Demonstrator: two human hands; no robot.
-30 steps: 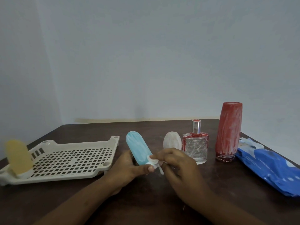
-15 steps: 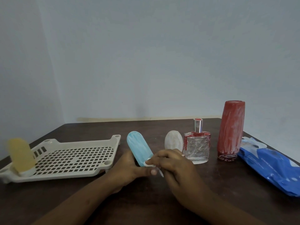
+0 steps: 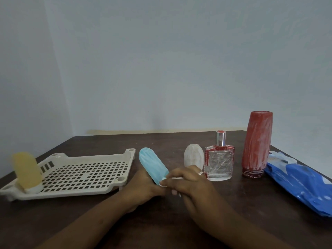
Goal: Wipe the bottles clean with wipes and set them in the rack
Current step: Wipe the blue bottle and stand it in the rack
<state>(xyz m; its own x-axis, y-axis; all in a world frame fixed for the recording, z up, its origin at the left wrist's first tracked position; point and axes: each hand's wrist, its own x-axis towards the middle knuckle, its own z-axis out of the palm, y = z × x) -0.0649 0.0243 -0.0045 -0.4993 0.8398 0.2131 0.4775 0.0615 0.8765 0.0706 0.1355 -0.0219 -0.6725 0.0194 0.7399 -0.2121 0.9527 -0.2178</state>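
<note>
Upright in rack point(image 3: 97, 155), yellow bottle point(image 3: 27, 169)

The right hand point(image 3: 190, 184) now sits further left over the near end of the blue bottle point(image 3: 154, 164). Its fingers point(image 3: 177, 174) cover the white cap exposed earlier. Only a sliver of the wipe point(image 3: 174, 178) shows.

We log dim, flat, bluish light whose source we cannot place; shadows on the dark desk point(image 3: 179, 229) are soft and faint. We note the yellow bottle point(image 3: 27, 172) at the left edge blurred, and the whole frame slightly soft.
</note>
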